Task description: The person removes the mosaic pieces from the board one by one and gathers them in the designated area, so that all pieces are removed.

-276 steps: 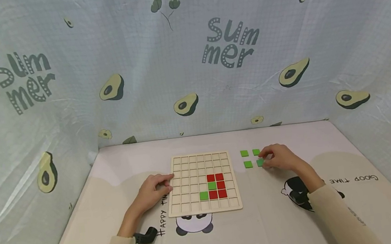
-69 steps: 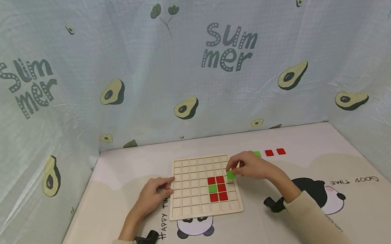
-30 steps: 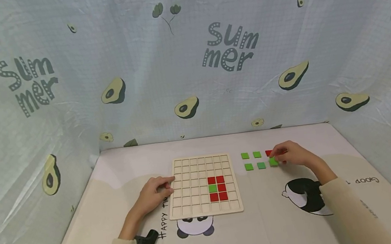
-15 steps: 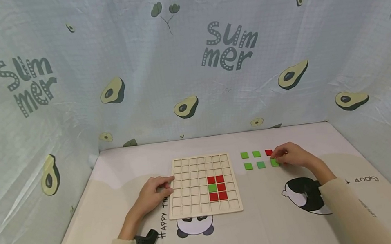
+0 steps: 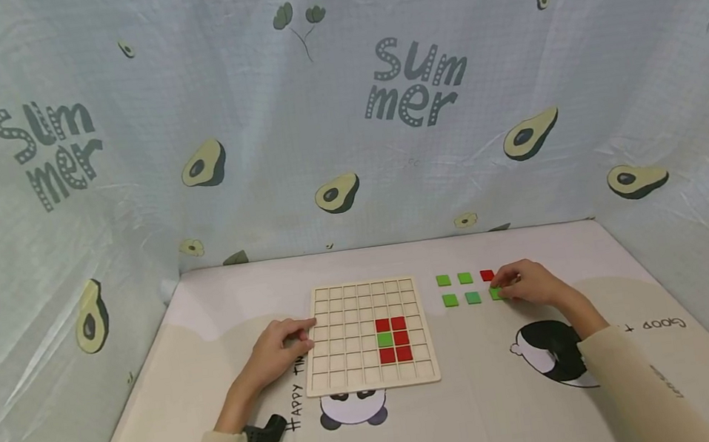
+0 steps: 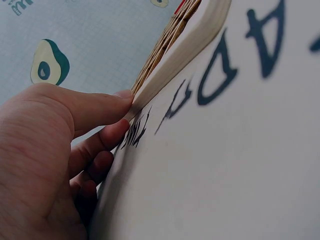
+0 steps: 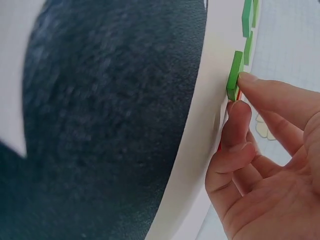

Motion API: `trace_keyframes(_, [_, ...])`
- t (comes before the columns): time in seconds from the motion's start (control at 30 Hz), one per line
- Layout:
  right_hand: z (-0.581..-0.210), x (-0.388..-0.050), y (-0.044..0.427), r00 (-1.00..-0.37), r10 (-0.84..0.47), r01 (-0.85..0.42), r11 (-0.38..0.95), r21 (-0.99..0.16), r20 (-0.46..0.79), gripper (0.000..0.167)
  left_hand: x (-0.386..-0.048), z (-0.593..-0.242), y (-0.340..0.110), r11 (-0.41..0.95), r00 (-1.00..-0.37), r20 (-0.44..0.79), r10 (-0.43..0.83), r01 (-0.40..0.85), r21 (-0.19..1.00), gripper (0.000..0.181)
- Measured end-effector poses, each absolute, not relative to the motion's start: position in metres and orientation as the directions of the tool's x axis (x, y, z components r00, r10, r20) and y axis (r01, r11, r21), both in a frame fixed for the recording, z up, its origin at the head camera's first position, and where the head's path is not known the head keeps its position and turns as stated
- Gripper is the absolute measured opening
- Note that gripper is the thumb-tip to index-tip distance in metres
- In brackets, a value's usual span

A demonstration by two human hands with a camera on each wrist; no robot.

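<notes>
A pale wooden grid board [image 5: 339, 309] lies in the middle of the table, with several red tiles [image 5: 403, 353] and one green tile [image 5: 385, 339] seated in its squares. Index fingertip and thumb of my left hand [image 5: 273, 352] rest against the board's left edge, and the left wrist view shows this contact up close. Right of the board, my right hand [image 5: 531, 283] pinches another green tile [image 7: 235, 75] at the table surface. Beside it two rows of loose tiles lie flat: a teal-green tile [image 5: 473, 298], several green ones and a red tile [image 5: 487, 275] partly behind the fingers.
The table [image 5: 479, 399] is covered by a pale cloth printed with pandas and lettering. Behind it and along both sides hangs a light curtain [image 5: 246, 116] with avocado prints. A black wrist camera [image 5: 266, 430] sticks out from my left sleeve.
Within the last several seconds a green tile left the board's lower rows and a green tile joined the loose ones at right. Lately my right hand barely shifts the pinched tile; my left stays put.
</notes>
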State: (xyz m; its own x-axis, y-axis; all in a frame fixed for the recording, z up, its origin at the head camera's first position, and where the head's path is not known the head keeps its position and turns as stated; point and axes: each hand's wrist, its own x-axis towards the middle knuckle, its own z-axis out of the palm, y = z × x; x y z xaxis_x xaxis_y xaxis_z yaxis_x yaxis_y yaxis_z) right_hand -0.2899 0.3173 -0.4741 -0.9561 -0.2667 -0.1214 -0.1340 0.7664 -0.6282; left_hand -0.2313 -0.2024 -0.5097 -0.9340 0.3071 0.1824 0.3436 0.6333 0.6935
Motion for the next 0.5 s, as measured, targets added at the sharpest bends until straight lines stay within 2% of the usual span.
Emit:
trace_keyframes(0.27, [-0.4775, -0.2904, 0.3194, -0.956, -0.271, -0.143, 0.767, -0.625, -0.113, 0.029, -0.2318, -0.5117, -0.203, 0.635, -0.934, 0.185, 0.306, 0.345, 0.691, 0.04])
trace_keyframes(0.5, [-0.4782, -0.2895, 0.3196, -0.954, -0.274, -0.143, 0.771, -0.62, -0.12, 0.027, -0.2309, -0.5096, -0.2024, 0.626, -0.932, 0.188, 0.31, 0.349, 0.698, 0.04])
